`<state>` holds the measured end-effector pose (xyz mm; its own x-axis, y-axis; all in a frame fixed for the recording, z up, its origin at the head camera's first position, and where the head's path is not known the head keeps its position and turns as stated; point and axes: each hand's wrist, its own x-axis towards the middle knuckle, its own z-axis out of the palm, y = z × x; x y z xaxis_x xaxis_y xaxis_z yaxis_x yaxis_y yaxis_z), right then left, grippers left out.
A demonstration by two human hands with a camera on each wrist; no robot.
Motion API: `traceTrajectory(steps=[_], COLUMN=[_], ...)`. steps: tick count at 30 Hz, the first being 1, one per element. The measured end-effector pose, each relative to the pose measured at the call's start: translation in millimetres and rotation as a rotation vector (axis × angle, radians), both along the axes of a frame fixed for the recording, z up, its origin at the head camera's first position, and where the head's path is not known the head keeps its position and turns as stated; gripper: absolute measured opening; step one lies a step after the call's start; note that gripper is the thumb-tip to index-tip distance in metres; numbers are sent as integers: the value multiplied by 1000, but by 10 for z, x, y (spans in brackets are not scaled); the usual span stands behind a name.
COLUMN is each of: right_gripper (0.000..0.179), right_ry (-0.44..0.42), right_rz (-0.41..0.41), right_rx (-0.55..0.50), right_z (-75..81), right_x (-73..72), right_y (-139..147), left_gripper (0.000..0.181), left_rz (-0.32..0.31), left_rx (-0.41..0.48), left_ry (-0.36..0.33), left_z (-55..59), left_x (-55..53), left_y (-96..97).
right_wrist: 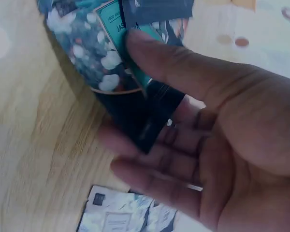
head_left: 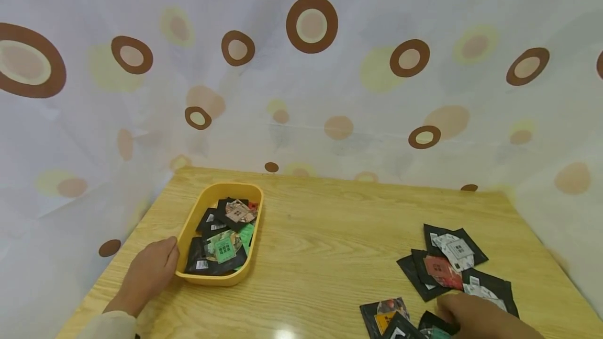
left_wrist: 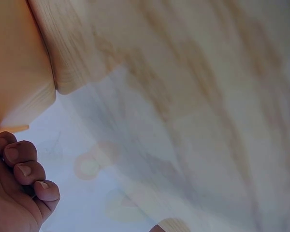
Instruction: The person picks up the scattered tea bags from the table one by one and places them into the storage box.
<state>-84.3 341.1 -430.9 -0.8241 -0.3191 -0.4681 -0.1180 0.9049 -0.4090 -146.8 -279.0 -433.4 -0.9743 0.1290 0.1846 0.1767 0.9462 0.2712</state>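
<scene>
On the left of the table stands a yellow plastic basket (head_left: pixel 216 280) with several black tea sachets (head_left: pixel 225 250) inside. My left hand (head_left: pixel 153 268) grips the basket's left rim near its front corner; the left wrist view shows curled fingers (left_wrist: pixel 26 171) under the basket's edge. At the lower right, my right hand (head_left: pixel 480 318) pinches a dark sachet with a teal label (head_left: pixel 438 332). Seen from the right wrist, the thumb presses on this sachet's printed face (right_wrist: pixel 82 58), with the fingers behind it.
More black sachets lie on the right of the table: some with white labels (head_left: pixel 457 250), one with a red label (head_left: pixel 440 271). Beside the right hand is one with an orange label (head_left: pixel 383 318). A white curtain with brown circles (head_left: pixel 311 93) hangs behind the wooden table (head_left: pixel 320 239).
</scene>
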Motion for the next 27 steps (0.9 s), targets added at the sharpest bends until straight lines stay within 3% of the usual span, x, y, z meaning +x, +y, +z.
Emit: traceTrajectory(steps=[3, 6, 11, 15, 17, 22, 27], right_gripper=[34, 25, 15, 21, 23, 31, 46], right_ry=[-52, -103, -99, -54, -37, -78, -84], right_rz=[72, 94, 150, 112, 51, -84, -125], right_rx=[-249, -429, -614, -644, -621, -621, -641], right_z=[20, 126, 331, 445, 491, 567, 618], right_x=[-73, -128, -234, -303, -318, -350, -406], right_y=[136, 176, 159, 113, 83, -8, -153], left_gripper=[27, 26, 27, 27, 27, 26, 27], left_rz=[2, 4, 8, 7, 6, 12, 15], left_rx=[-3, -10, -15, -15, -13, -6, 3], left_ry=[-4, -4, -3, -5, -5, -1, -8], left_z=[1, 9, 12, 6, 0, 3, 12], left_x=[-7, -14, -10, -10, -4, 9, 16], left_y=[9, 19, 16, 9, 8, 13, 23])
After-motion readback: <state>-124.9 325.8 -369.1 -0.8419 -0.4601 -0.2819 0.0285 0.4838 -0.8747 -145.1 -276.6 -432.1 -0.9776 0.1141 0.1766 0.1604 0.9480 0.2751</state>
